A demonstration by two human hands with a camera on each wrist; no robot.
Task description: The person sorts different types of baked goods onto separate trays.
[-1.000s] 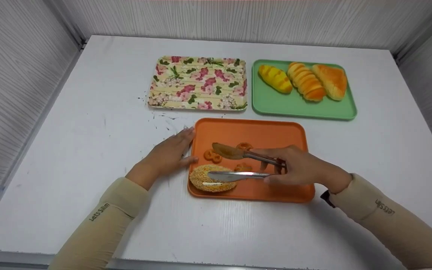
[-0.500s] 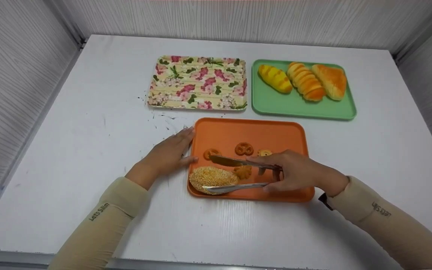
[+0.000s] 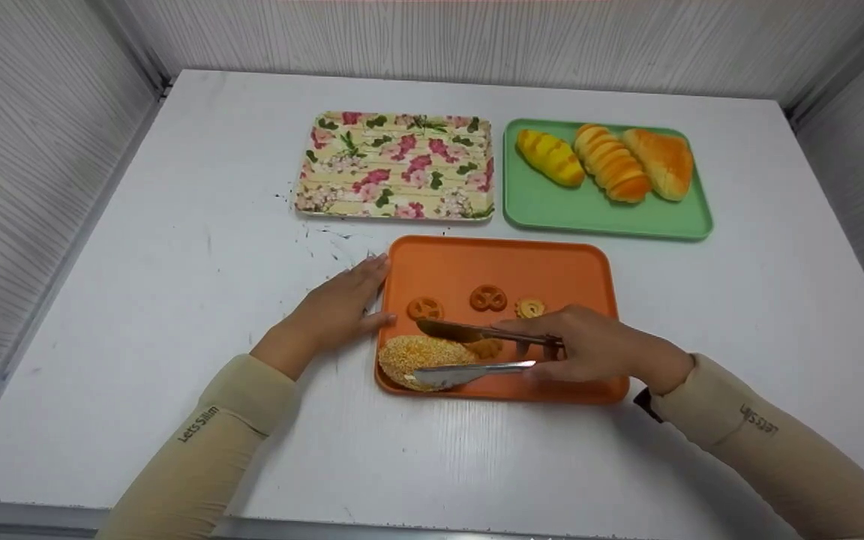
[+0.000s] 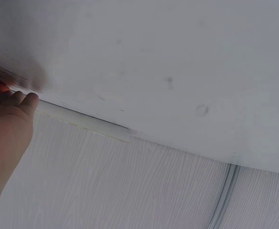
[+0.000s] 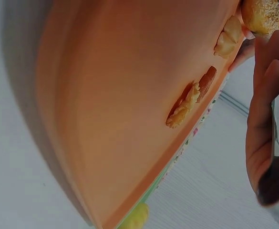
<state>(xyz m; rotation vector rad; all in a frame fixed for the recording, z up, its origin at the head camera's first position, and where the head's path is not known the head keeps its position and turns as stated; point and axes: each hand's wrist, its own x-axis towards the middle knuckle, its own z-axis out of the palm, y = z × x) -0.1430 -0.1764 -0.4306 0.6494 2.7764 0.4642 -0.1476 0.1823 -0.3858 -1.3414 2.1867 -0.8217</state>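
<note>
Left hand (image 4: pixel 3 129) at left edge, fingers (image 4: pixel 20 99) on white counter (image 4: pixel 168 62), grey ribbed wall (image 4: pixel 110 191) below.

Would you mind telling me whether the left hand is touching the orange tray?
Touching. The head view shows the left hand flat on the table with its thumb and fingertips against the orange tray at its left rim.

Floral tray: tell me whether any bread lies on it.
No: the floral tray is bare, and the three bread rolls lie on the green tray.

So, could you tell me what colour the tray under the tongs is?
Orange tray, clearest in the head view.
</note>
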